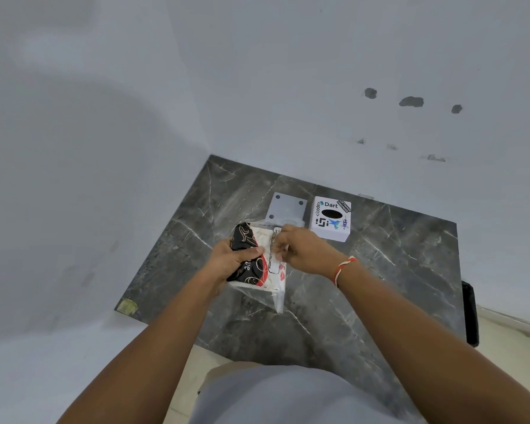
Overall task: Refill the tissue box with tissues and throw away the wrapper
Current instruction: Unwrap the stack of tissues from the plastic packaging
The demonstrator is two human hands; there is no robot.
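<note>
A tissue pack (pixel 259 269) in a clear plastic wrapper printed black, red and white is held above the dark marble table (pixel 380 270). My left hand (pixel 227 261) grips the pack's left side, thumb across the black print. My right hand (pixel 300 249) pinches the wrapper along the pack's top right part. Loose clear wrapper (pixel 276 298) hangs below the pack. The white tissue box (pixel 331 218) with stickers and a dark oval slot stands on the table behind my right hand. A flat white plate with corner holes, possibly the box's base (pixel 286 208), lies left of it.
The table sits in a corner between pale walls (pixel 104 148). A black object (pixel 470 313) hangs at the table's right edge. A yellowish sticker (pixel 127 307) marks the table's near left corner. My grey shirt (pixel 288 396) fills the bottom of the view.
</note>
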